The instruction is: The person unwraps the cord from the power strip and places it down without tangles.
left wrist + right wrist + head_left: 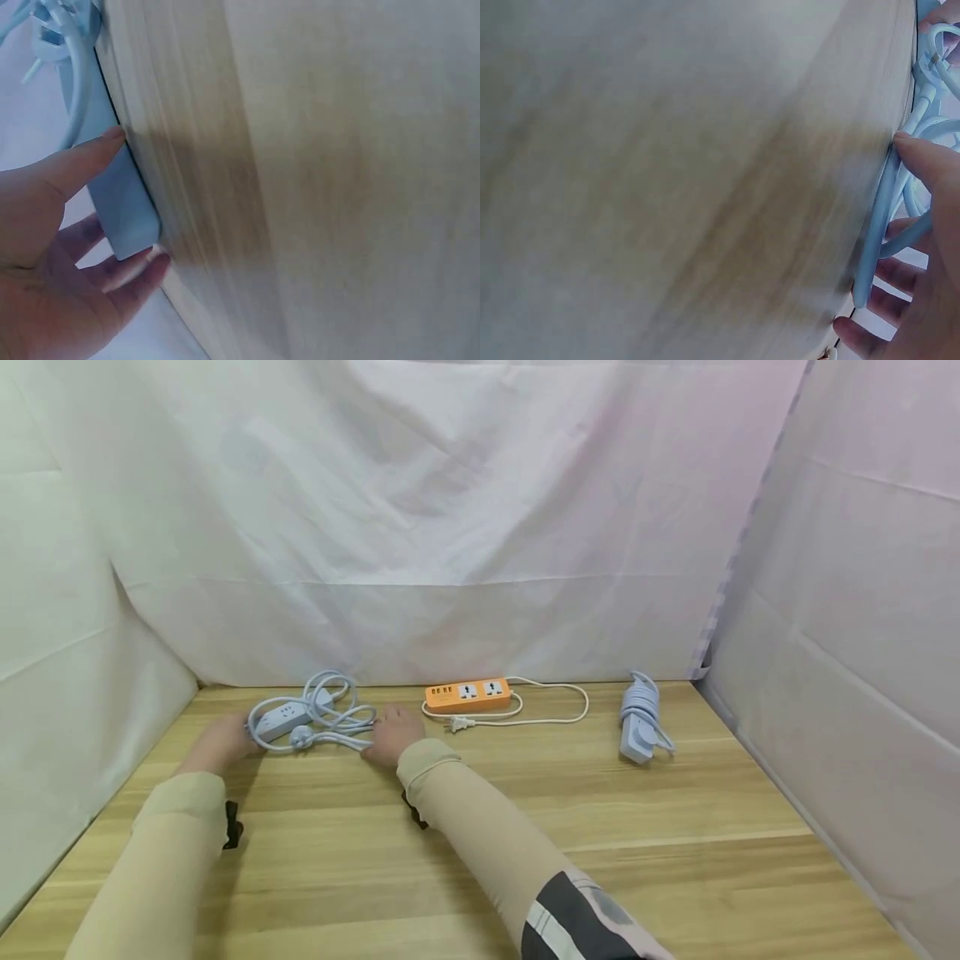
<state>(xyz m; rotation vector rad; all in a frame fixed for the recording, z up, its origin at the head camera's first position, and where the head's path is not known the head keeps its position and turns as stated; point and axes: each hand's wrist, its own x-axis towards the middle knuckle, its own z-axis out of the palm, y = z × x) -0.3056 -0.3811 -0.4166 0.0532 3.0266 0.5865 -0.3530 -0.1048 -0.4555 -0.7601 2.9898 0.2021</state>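
Note:
A white power strip [279, 721] lies at the back left of the table, with its thick cord [877, 232] looped loosely over and beside it. The cord's round plug [302, 737] rests against the strip's near side. My left hand [217, 745] holds the strip's left end; in the left wrist view the thumb is on the near edge and the fingers reach round the end of the strip's body [124, 199]. At the loops' right side, my right hand [396, 735] has its thumb on the cord and its fingers behind it.
Right of my right hand lies an orange power strip [448, 696] with a thin white cord and plug [460, 723]. A second white power strip [637, 739], wrapped in its cord, lies farther right. White cloth [465, 527] hangs along the wooden table's [600, 827] back and sides.

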